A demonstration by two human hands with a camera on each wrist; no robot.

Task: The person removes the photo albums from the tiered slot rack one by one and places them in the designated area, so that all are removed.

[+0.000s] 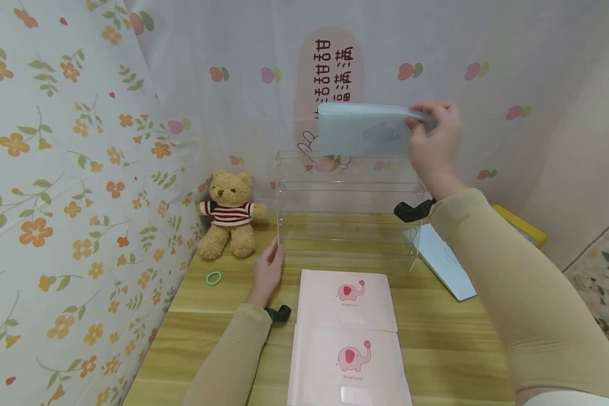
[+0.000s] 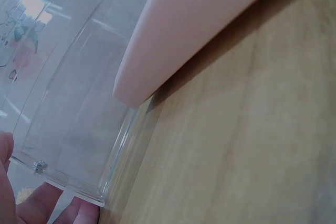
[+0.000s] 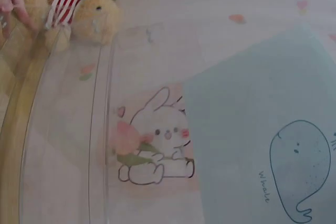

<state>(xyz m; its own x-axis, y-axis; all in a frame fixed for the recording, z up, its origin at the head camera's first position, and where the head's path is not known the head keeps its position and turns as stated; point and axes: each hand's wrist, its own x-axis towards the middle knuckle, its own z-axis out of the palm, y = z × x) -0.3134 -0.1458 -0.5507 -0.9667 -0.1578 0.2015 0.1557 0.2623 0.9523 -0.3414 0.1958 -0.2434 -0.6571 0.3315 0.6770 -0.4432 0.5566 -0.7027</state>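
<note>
My right hand (image 1: pixel 438 141) pinches a light blue booklet (image 1: pixel 365 129) by its right end, thumb in front and fingers behind. The booklet is held up level with the top of a clear acrylic rack (image 1: pixel 350 182), overlapping its upper edge in the head view. A whale drawing (image 3: pixel 302 169) marks the cover in the right wrist view. My left hand (image 1: pixel 268 273) holds the rack's lower left side, with thumb and fingers on the panel edge in the left wrist view. In front of the rack lie two pink elephant-print books (image 1: pixel 347 301), one nearer me than the other.
Left of the rack sits a teddy bear (image 1: pixel 228 214) in a striped top, with a green ring (image 1: pixel 213 278) before it. Another light blue booklet (image 1: pixel 444 262) lies at the rack's right, and a yellow-edged object (image 1: pixel 520 225) is farther right. Printed curtains (image 1: pixel 254 113) hang behind.
</note>
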